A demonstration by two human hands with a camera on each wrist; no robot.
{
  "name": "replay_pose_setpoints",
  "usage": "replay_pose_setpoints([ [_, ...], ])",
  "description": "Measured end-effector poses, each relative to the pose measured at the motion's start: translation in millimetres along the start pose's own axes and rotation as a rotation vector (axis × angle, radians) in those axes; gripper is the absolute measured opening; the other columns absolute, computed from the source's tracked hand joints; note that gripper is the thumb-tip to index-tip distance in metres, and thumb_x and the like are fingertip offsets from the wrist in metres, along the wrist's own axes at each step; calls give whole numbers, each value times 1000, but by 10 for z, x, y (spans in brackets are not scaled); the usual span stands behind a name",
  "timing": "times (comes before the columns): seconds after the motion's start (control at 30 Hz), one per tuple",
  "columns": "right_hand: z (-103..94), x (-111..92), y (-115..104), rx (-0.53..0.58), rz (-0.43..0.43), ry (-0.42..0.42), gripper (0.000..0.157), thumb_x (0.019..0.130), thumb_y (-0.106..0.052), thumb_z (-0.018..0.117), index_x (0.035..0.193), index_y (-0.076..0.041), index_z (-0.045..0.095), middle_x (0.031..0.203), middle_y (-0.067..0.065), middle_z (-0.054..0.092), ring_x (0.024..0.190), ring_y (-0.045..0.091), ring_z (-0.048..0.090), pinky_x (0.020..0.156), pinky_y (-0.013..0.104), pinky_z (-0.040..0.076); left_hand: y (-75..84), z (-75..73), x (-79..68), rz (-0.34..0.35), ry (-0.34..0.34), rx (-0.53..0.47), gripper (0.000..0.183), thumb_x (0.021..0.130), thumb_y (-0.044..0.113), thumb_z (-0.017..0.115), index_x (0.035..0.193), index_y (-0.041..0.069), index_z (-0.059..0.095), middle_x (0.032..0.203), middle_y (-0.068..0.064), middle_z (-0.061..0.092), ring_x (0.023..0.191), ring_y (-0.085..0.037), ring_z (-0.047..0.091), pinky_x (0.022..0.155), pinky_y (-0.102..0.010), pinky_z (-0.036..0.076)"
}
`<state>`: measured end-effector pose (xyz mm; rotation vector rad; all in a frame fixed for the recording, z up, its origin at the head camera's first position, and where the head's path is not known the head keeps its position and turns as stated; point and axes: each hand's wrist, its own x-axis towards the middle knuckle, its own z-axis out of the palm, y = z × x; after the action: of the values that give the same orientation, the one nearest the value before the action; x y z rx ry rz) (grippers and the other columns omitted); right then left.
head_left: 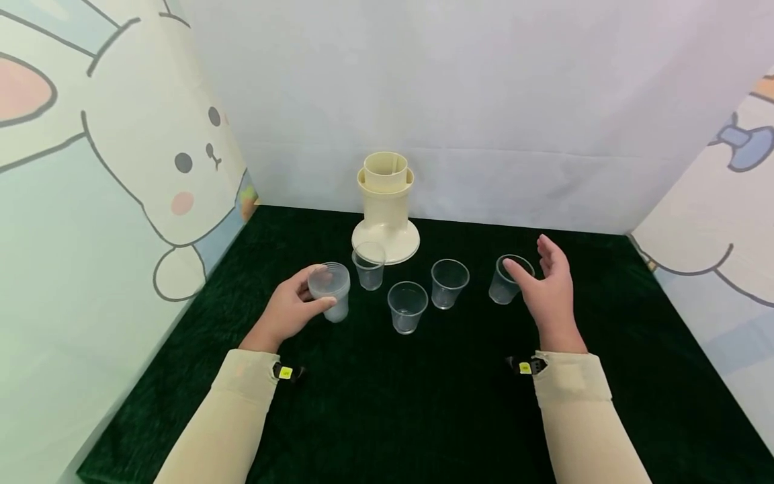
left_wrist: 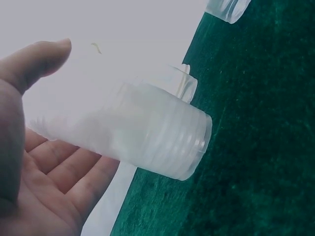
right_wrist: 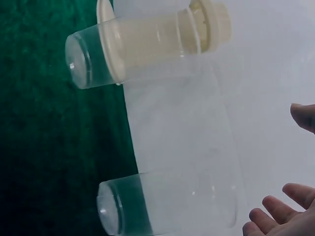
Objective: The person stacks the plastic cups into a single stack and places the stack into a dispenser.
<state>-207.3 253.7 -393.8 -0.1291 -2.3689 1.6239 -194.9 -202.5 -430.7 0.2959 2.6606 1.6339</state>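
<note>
My left hand (head_left: 290,306) holds a stack of clear plastic cups (head_left: 331,289), thumb along the near side and fingers behind. In the left wrist view the nested cups (left_wrist: 162,132) show stacked rings towards their base; the fingertips are hidden behind them. My right hand (head_left: 550,289) has its thumb and fingers spread beside a single clear cup (head_left: 504,289) at the right. That hand's thumb overlaps the cup's rim in the head view. In the right wrist view, a gap lies between the fingers (right_wrist: 283,211) and the lower cup (right_wrist: 123,206).
Between the hands stand three more single cups: one in front (head_left: 407,309), one to its right (head_left: 447,286), one near the stack (head_left: 370,272). Behind them is a cream plastic stand (head_left: 387,218) with a round base and tubular top. Dark green cloth (head_left: 393,410) covers the table.
</note>
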Motion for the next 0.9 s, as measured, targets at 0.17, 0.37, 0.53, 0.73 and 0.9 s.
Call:
replay_pose_setpoints([
  [0.17,-36,11,162,27,35,12,93,95,-47,72,166,-25,16,170,4,17,156,25,16,125,46,17,21,16,30,19,1,-2,69,90,43,81,148,22,51,138,-4,57,123,-26,61,104,-52,50],
  [0.37,-83,42,293,49,66,0,95,95,-48,72,166,-24,15,170,5,19,155,23,18,126,43,16,28,39,33,6,-4,-1,69,90,44,81,148,22,51,138,-3,57,123,-25,61,104,-51,50],
  [0.53,-22,67,377,52,81,-30,96,95,-48,73,166,-23,14,170,6,19,155,24,18,125,45,17,43,28,3,-9,7,3,70,90,42,81,149,20,50,140,-5,57,123,-27,61,105,-53,49],
  [0.73,76,73,434,58,92,-42,96,94,-48,74,166,-21,15,170,6,21,155,24,19,125,45,17,37,11,-5,-2,10,16,71,91,41,80,150,19,49,140,-6,56,125,-28,60,106,-52,48],
  [0.9,149,80,470,69,99,-38,98,93,-46,76,166,-19,15,169,6,23,155,24,22,125,45,18,18,1,4,-1,9,18,69,91,41,80,149,21,50,139,-4,57,124,-26,60,106,-52,49],
])
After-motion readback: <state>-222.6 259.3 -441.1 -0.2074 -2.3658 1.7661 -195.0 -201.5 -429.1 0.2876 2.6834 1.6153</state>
